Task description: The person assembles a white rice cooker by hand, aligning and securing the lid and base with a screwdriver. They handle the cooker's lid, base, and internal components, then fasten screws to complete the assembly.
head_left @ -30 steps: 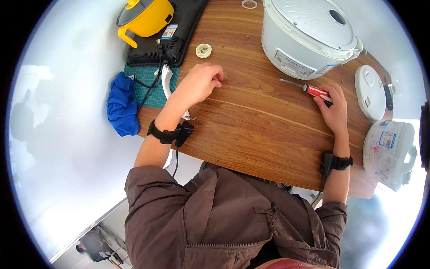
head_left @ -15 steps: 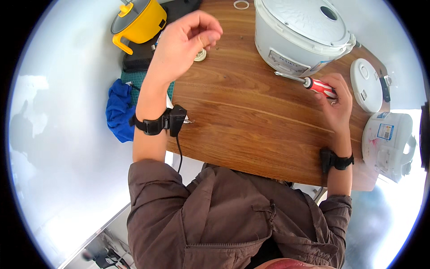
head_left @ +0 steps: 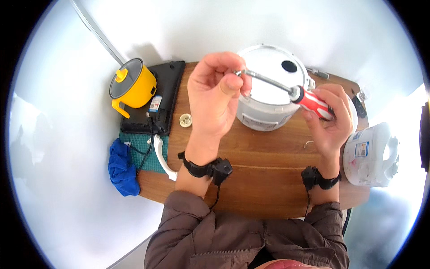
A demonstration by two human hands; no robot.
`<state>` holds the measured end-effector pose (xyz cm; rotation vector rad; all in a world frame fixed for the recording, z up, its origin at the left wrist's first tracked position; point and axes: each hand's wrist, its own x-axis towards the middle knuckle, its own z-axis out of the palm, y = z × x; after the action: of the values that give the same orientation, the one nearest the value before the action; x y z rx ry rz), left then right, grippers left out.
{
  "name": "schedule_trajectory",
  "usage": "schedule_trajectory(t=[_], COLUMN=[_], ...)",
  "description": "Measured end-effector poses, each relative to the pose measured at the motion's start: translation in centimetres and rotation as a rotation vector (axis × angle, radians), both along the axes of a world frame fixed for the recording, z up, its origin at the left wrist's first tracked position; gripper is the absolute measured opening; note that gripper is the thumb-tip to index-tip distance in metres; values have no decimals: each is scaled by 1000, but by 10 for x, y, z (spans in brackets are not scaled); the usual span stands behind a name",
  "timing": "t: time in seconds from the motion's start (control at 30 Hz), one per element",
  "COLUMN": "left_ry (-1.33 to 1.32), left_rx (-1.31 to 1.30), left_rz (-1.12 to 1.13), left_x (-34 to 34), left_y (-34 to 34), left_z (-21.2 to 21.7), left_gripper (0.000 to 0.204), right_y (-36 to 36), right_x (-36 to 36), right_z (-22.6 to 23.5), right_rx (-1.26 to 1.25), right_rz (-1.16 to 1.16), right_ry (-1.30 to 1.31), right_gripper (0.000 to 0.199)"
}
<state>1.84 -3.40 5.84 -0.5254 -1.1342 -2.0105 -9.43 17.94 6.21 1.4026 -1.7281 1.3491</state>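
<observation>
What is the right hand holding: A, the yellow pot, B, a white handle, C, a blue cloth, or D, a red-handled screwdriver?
D: the right hand grips the red-handled screwdriver above the white cooker, and the left hand pinches its metal tip with the fingers.

both hands raised: left hand fingers pinched together, right hand curled closed.
</observation>
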Motion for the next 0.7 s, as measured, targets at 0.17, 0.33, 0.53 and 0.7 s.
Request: schedule_trajectory(t=[0.17, 0.33, 0.53, 0.7], left_ry=[103, 73, 38, -33], left_rx=[46, 20, -71, -307], left_rz=[-70, -1, 54, 301], left_x=[-14, -13, -11, -7], left_y=[0, 0, -3, -5], left_z=[-6, -7, -4, 1], left_gripper=[20, 20, 18, 18], right_y=[4, 5, 15, 28], right_x=[-6, -8, -15, -19], right_z=[-1, 3, 8, 14], right_rx=[-10, -8, 23, 59], right_rz=[-8, -20, -87, -182], right_ry=[-14, 25, 143, 271], right_gripper=[43, 45, 47, 45])
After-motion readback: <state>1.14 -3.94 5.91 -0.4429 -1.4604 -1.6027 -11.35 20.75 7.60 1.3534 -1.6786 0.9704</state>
